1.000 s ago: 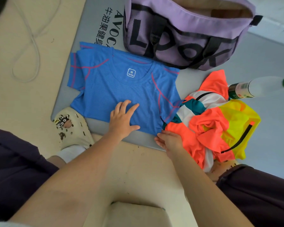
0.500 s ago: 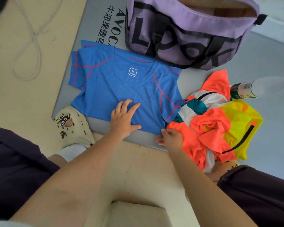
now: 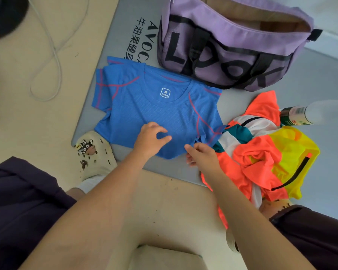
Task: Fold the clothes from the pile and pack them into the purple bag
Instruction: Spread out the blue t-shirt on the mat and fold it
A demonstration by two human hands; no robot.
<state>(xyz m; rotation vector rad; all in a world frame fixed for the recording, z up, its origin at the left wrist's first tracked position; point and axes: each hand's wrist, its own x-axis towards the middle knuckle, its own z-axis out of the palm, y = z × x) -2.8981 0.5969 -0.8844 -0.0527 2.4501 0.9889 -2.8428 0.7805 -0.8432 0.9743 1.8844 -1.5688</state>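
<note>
A person crouched at the edge of a grey exercise mat [image 3: 183,172] works the near hem of a blue T-shirt [image 3: 144,106], which lies spread flat on the mat, collar away from the person and toward the purple bag [image 3: 232,51], hem toward the person, so its long axis runs roughly from the person to the bag. The left hand [image 3: 149,140] sits on the shirt near the middle of the hem, fingers curled and thumb out as if gathering cloth, though whether it actually pinches any fabric cannot be told. The right hand [image 3: 202,153] is at the hem's right corner, just beside the shirt, fingers bent around what appears to be the fabric edge. Both hands are at the hem, so a fold would likely carry that end away from the person, toward the collar. The bag stands open just beyond the collar, touching or nearly touching the shirt. To the right of the shirt, and overlapping its right sleeve, is the pile of orange, yellow, white and teal clothes [image 3: 261,152]; a plastic bottle [image 3: 310,114] lies beyond the pile. A cream clog [image 3: 96,156] rests at the mat's near left corner, and a white cord [image 3: 55,55] loops over the beige floor [image 3: 18,114] left of the mat.
</note>
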